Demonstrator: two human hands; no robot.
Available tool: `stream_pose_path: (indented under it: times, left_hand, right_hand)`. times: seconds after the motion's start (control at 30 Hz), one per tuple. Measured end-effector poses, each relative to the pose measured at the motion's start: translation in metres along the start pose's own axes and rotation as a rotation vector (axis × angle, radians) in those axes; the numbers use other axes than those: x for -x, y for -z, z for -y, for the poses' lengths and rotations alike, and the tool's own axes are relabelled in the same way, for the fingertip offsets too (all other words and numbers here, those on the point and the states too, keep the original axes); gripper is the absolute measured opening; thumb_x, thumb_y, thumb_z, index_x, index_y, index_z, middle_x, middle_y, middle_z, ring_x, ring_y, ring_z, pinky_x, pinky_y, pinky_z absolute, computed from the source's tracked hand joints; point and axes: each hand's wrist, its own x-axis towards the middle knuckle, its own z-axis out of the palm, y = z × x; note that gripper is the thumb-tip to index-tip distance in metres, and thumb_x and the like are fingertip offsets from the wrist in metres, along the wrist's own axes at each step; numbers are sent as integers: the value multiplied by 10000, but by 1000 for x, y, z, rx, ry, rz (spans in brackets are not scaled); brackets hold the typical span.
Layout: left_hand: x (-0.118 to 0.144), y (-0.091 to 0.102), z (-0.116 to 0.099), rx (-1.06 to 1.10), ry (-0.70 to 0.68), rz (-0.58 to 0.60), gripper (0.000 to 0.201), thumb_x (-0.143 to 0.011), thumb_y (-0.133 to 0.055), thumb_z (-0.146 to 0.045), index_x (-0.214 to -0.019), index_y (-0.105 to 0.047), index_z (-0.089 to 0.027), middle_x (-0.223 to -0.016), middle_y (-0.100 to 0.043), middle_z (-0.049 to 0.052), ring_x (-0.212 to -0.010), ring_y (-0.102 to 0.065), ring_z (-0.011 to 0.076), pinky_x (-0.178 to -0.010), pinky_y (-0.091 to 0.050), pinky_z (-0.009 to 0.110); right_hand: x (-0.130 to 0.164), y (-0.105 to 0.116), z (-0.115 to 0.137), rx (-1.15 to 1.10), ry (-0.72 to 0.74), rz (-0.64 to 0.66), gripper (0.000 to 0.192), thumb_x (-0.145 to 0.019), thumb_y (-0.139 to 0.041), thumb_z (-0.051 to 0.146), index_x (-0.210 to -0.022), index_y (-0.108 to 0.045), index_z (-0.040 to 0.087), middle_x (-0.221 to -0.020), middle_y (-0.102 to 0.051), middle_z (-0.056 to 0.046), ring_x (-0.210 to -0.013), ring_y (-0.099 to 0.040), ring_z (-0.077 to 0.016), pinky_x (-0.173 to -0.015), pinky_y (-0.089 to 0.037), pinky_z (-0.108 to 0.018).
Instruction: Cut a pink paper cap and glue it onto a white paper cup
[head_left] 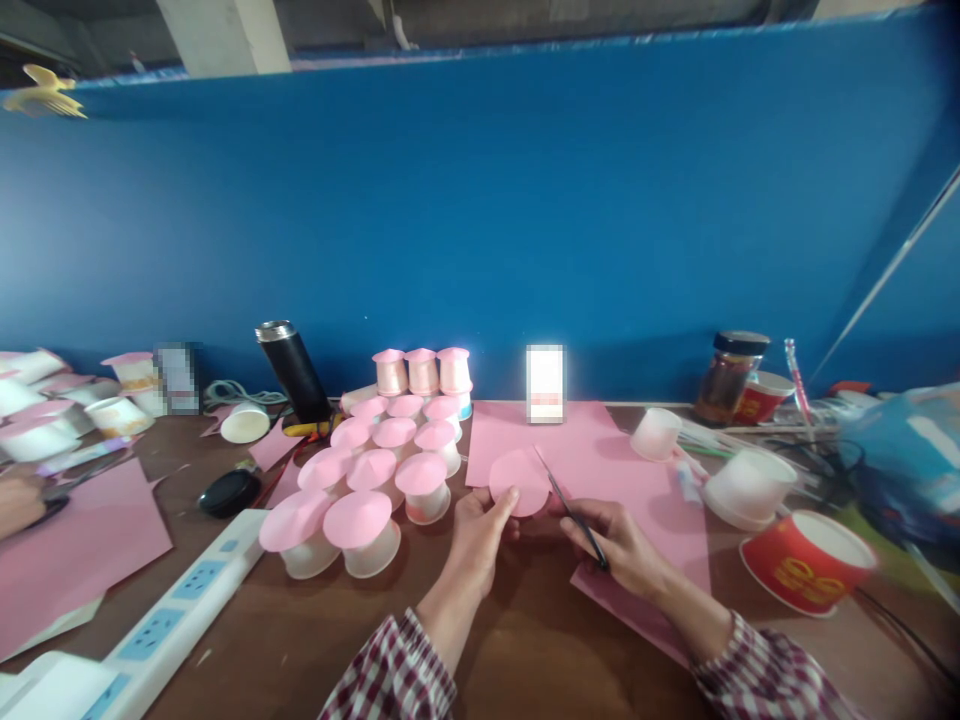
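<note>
My left hand [478,530] pinches a round pink paper disc [519,480] at its lower left edge, just above the brown table [315,640]. My right hand [619,545] grips a pair of thin scissors [571,510] whose blades point up-left and meet the disc's right edge. Under both hands lies a large pink paper sheet [607,465]. To the left stand several small white cups topped with pink paper discs [375,475], lined up in rows.
A white power strip [176,610] runs along the front left. A black flask [294,372], a black lid [229,492], a jar [731,378], red paper cups [802,560], white cups [746,485] and a blue partition wall [480,220] surround the work area. Another person's hand [19,500] rests at the far left.
</note>
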Motion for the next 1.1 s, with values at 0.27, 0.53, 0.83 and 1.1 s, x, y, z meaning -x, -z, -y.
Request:
stream_pose_path:
  times: [0.27, 0.53, 0.83, 1.1]
  left_hand:
    - [0, 0, -2, -2, 9, -25, 349, -607, -755, -420, -698, -656, -98, -556, -590, 14, -461, -474, 69, -424, -375, 179]
    - [-1, 1, 0, 17, 3, -25, 361, -591, -763, -427, -696, -660, -97, -552, -589, 17, -458, -478, 70, -425, -379, 180]
    - [-1, 1, 1, -27, -10, 9, 336, -619, -749, -415, -673, -652, -98, -544, -581, 15, -448, -460, 72, -422, -368, 185]
    - [-2, 3, 5, -106, -46, 37, 356, -635, -724, -450, -640, -645, -103, -513, -559, 16, -446, -470, 85, -425, -363, 195]
  right_hand:
    - [2, 1, -2, 12, -8, 7, 416, -822, -571, 484, -958, -678, 105, -552, -460, 28, -484, -399, -80, -447, -328, -201]
    - [1, -1, -1, 3, -9, 6, 424, -814, -573, 501, -956, -685, 117, -529, -464, 31, -476, -401, -84, -443, -325, -202]
    - [1, 0, -1, -13, -37, -6, 436, -792, -593, 507, -941, -668, 105, -550, -463, 32, -498, -383, -81, -454, -331, -199]
    - [0, 0, 2, -24, -44, -29, 388, -741, -640, 510, -754, -635, 122, -568, -487, 21, -511, -402, -87, -458, -335, -203]
